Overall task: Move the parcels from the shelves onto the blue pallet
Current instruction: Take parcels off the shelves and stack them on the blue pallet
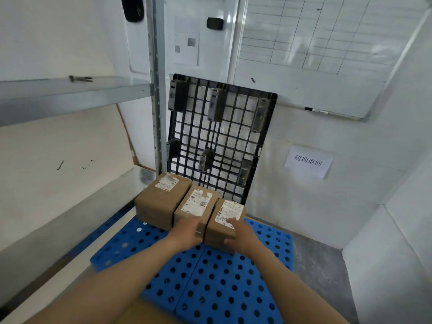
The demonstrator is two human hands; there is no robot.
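Note:
Three brown cardboard parcels with white labels stand in a row at the far end of the blue pallet (217,284). The left parcel (159,202) is the largest, the middle parcel (198,204) is narrower, and the right parcel (224,220) is nearest me. My left hand (187,232) presses against the near face of the middle parcel. My right hand (240,235) grips the right parcel at its near right corner, fingers lying over its label.
A black grid pallet (219,136) leans upright against the white wall behind the parcels. Metal shelving (70,90) with an upright post (156,90) stands on the left. A whiteboard (315,54) and a paper sign (308,162) hang on the wall. Brown cardboard (145,312) shows at the bottom edge.

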